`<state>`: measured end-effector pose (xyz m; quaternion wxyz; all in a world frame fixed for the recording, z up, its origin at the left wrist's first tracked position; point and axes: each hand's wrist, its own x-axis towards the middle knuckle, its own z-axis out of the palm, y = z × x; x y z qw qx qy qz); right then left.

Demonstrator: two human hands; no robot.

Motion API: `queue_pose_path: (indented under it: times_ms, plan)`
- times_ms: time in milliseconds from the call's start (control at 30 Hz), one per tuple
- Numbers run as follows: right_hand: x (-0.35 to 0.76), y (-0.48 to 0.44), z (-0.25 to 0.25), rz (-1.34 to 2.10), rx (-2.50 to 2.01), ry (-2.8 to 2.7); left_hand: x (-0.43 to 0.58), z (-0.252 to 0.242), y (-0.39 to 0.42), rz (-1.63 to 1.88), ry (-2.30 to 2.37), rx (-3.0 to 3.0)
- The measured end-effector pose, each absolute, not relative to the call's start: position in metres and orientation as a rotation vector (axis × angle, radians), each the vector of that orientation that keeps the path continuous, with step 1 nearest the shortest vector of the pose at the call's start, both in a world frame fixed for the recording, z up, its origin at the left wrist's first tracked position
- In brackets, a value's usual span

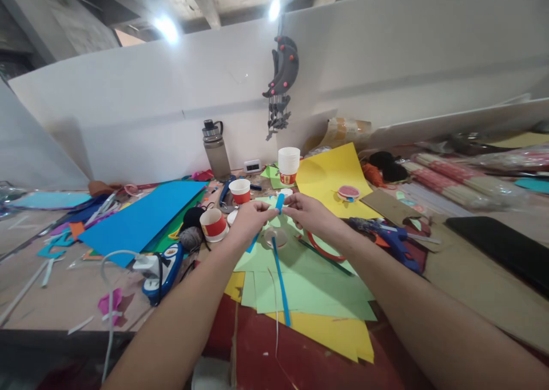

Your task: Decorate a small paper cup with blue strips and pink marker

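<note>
Between my two hands a short blue paper strip (279,202) stands up over the pale green paper sheets (300,293). My left hand (256,214) is closed, its fingertips pinching the strip from the left. From the other side, my right hand (309,211) pinches it as well. A longer blue paper strip (281,281) lies on the green sheets below, its far end at a round, clear-looking disc (281,238). Under my right wrist are a red ring (315,242) and a dark green pencil (337,262).
Red and white paper cups (213,225) stand left of my hands, and a cup stack (289,164) behind. A blue power strip (165,273) and blue card (143,215) lie left. To the right are a blue glue gun (397,244), yellow paper (328,172) and a black slab (501,247).
</note>
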<state>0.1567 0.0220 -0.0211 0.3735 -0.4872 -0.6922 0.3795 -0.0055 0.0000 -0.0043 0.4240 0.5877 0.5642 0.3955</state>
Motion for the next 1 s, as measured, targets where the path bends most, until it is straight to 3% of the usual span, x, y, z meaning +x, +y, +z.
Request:
queue_pose_path:
  times_ms: [400,800,1000]
  plan:
    - [0.148,0.018,-0.031,1.087,-1.393,-1.695,-0.031,0.004,0.007,0.544,1.551,1.852]
    - [0.148,0.005,-0.021,0.597,-1.448,-2.025,-0.024,-0.013,0.007,0.366,1.656,1.849]
    - [0.157,-0.02,0.005,0.667,-1.027,-2.473,-0.025,-0.012,0.007,0.325,1.689,1.872]
